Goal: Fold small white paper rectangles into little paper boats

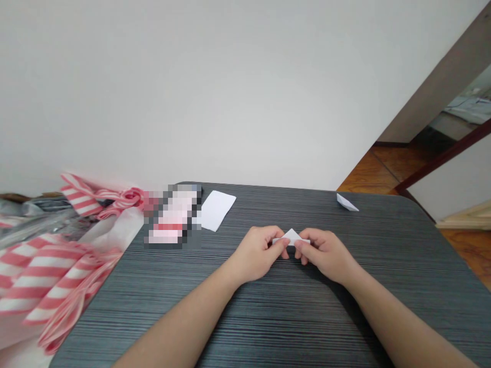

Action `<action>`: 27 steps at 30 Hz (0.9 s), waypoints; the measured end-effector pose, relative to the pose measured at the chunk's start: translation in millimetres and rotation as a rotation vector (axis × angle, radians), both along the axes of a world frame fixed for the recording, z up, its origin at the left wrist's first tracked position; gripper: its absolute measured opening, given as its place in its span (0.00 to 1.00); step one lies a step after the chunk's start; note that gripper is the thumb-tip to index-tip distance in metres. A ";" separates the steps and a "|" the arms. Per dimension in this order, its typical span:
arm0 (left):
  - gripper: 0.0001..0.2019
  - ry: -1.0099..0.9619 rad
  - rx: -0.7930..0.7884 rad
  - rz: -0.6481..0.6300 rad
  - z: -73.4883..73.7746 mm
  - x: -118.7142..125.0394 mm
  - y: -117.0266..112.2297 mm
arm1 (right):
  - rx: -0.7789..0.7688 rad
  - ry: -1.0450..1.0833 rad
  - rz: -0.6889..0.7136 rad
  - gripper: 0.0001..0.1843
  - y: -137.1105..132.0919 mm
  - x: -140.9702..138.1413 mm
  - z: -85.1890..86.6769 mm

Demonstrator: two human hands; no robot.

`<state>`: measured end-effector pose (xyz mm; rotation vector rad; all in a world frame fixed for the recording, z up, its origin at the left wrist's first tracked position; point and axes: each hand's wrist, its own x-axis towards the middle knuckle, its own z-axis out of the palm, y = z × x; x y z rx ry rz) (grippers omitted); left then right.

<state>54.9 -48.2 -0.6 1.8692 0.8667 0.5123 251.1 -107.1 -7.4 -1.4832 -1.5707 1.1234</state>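
Observation:
A small folded piece of white paper is held between my two hands, its pointed top facing away from me and a narrow flap along the near side. My left hand pinches its left part, thumb on top and fingers curled beneath. On the other side my right hand grips the right part in the same way. Both thumbs lie close together near the middle of the paper. The fingers hide some of its edges.
The dark wood-grain table stands against a white wall. White paper lies at the back left beside a blurred-out phone-like object. A folded white paper piece rests at the back right. Red-and-white striped cloth is heaped left.

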 end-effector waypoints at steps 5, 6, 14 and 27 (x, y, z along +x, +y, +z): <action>0.16 0.010 -0.026 0.008 -0.9 1.3 0.3 | 0.016 -0.019 -0.005 0.14 0.7 1.1 4.0; 0.15 0.000 -0.037 0.003 -1.0 1.7 0.2 | 0.018 -0.018 -0.002 0.14 1.0 1.3 3.9; 0.14 -0.038 -0.058 0.026 3.1 2.8 -1.4 | 0.074 0.133 -0.038 0.05 0.9 1.3 -5.6; 0.12 -0.138 -0.082 0.059 3.4 0.6 0.1 | 0.082 0.268 -0.092 0.14 2.5 7.6 -9.3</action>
